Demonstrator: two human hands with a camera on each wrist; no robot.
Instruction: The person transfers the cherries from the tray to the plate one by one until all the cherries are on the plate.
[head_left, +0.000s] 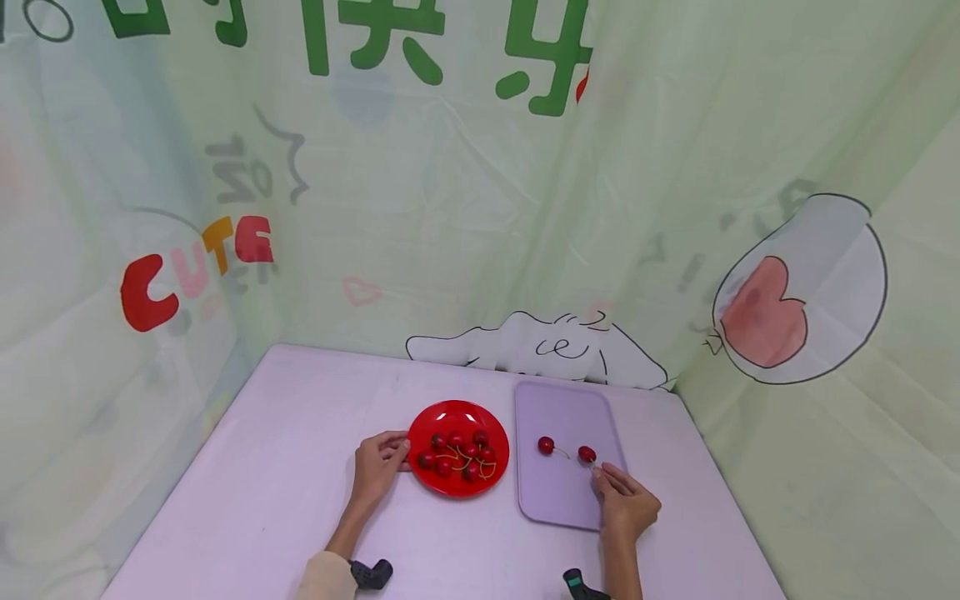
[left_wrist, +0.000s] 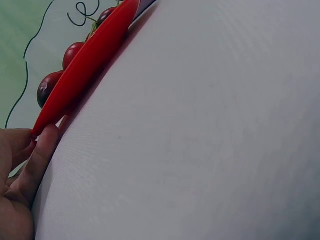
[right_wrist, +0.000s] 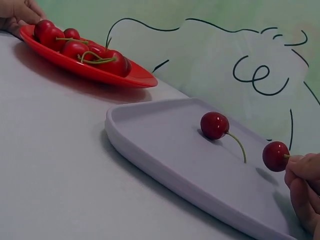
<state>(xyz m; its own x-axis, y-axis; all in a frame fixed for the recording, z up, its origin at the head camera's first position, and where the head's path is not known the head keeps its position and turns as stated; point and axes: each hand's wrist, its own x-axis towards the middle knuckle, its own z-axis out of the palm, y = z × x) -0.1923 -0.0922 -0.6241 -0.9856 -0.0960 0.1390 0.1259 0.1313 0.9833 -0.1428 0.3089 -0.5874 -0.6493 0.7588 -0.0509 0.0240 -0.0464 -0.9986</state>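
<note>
A red plate (head_left: 459, 407) carries several dark red cherries (head_left: 456, 439) with green stems. My left hand (head_left: 378, 467) pinches its left rim between thumb and fingers; in the left wrist view the rim (left_wrist: 75, 90) sits between the fingertips. To the right lies a lavender tray (head_left: 558, 508). On it rests one cherry (right_wrist: 214, 125) with its stem curving away. By its stem, my right hand (head_left: 627, 502) pinches another cherry (right_wrist: 276, 156), which hangs just above the tray's surface, its shadow below. Most of that stem is hidden by the fingertips.
Both plate and tray stand on a pale table (head_left: 300, 433). Behind and at the sides hangs a printed curtain (head_left: 480, 208), close to the table's back edge. Dark wrist devices (head_left: 371, 574) show near both forearms.
</note>
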